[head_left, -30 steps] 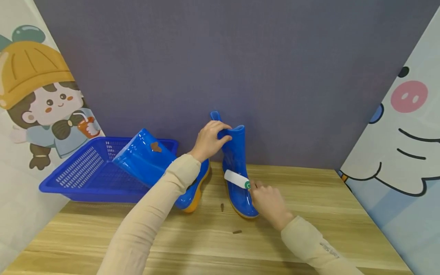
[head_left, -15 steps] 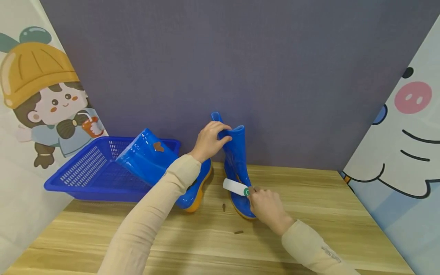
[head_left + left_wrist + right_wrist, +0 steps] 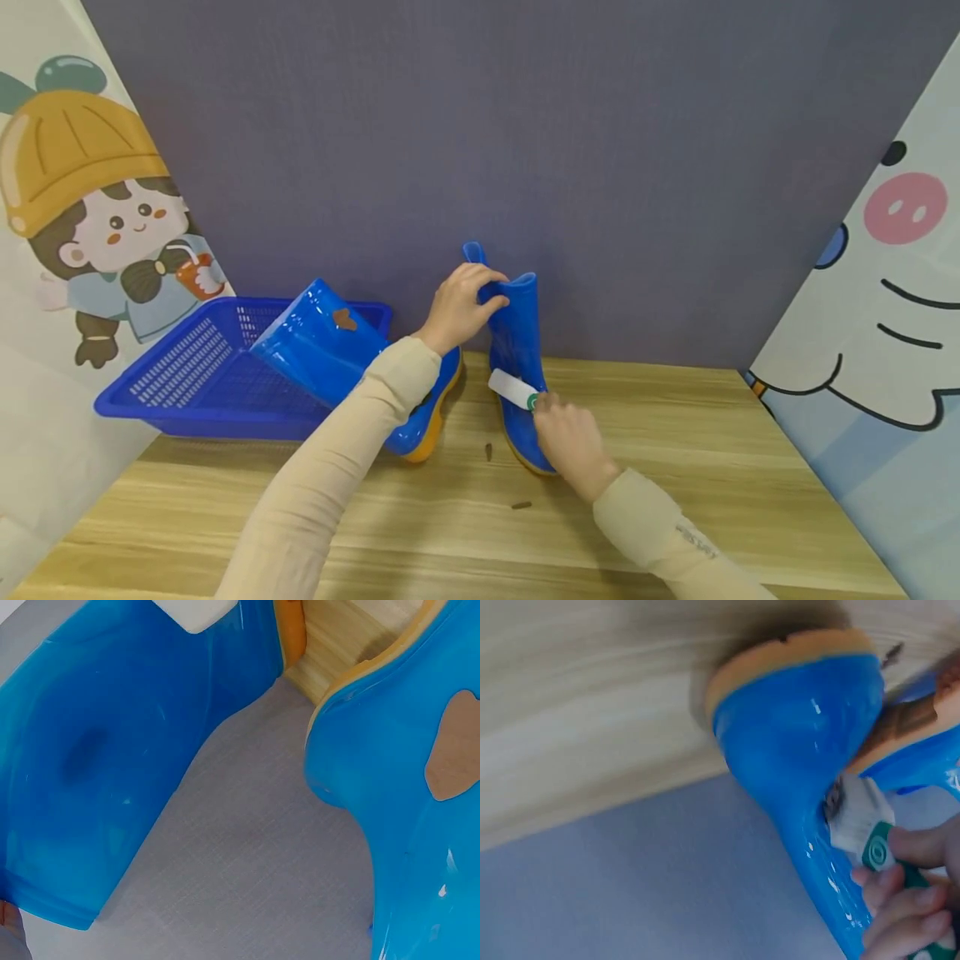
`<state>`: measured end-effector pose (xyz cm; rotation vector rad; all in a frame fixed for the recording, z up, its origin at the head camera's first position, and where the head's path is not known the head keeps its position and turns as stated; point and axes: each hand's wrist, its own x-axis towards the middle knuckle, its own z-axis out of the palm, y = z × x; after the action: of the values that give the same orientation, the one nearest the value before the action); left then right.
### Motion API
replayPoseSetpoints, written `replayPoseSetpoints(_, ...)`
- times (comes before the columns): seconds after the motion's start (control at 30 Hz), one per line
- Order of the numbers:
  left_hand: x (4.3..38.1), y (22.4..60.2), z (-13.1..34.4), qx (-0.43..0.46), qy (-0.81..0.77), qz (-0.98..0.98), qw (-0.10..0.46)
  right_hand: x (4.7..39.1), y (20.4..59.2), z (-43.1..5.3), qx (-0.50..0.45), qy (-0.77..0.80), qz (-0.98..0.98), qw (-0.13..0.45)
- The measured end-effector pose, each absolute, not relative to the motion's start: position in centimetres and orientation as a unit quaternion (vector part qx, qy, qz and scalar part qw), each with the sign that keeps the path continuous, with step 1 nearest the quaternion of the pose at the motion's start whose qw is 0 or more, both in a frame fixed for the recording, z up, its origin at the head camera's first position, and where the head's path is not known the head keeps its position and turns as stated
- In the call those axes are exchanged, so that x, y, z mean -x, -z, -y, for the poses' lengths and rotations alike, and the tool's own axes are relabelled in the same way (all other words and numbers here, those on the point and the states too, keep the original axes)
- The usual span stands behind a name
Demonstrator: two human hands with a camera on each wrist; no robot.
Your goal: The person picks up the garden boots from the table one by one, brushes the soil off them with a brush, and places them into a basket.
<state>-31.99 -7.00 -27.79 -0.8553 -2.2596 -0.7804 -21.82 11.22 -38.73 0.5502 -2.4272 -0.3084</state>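
A blue rain boot (image 3: 519, 333) with an orange sole stands on the wooden table. My left hand (image 3: 459, 307) grips the top rim of its shaft; in the left wrist view only a bit of that hand (image 3: 11, 919) shows. With my right hand (image 3: 573, 442) I hold a white-headed brush (image 3: 513, 389) by its green handle, fingers curled round it. In the right wrist view the brush head (image 3: 856, 814) lies against the boot's ankle, its bristles partly hidden. A second blue boot (image 3: 322, 354), with a brown patch (image 3: 344, 319), leans over the basket's edge, partly behind my left arm.
At the left is a blue plastic basket (image 3: 210, 425) with slotted sides. Two small dark bits (image 3: 488, 452) lie on the table (image 3: 675, 467) in front of the boots. A grey panel (image 3: 600, 167) rises behind, with cartoon-printed sheets on both sides.
The brush in my right hand moved down the front of the standing boot, then back up. My left hand keeps its grip on the rim. The second boot stays put.
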Motion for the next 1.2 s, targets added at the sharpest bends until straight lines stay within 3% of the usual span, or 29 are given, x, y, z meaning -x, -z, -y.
replayPoseSetpoints(0.17, 32.0, 27.8, 7.1, 0.315, 0.294, 0.85, 0.302, 21.1, 38.0, -10.8, -0.188, 0.065, 0.954, 0.226)
replayPoseSetpoints(0.27, 31.9, 27.9, 7.2, 0.312, 0.292, 0.853, 0.3, 20.5, 38.0, -10.8, -0.194, 0.05, 0.958, 0.204)
replayPoseSetpoints(0.57, 31.8, 28.0, 7.0, 0.309, 0.294, 0.852, 0.303, 21.0, 38.4, -11.7, -0.208, 0.082, 0.914, 0.339)
replayPoseSetpoints(0.97, 31.5, 27.9, 6.8, 0.304, 0.292, 0.857, 0.295, 20.2, 39.4, -11.7, -0.183, 0.034, 0.953, 0.239)
replayPoseSetpoints(1.2, 31.4, 27.6, 6.8, 0.296, 0.293, 0.864, 0.284, 19.9, 38.8, -12.3, -0.179, 0.017, 0.947, 0.265)
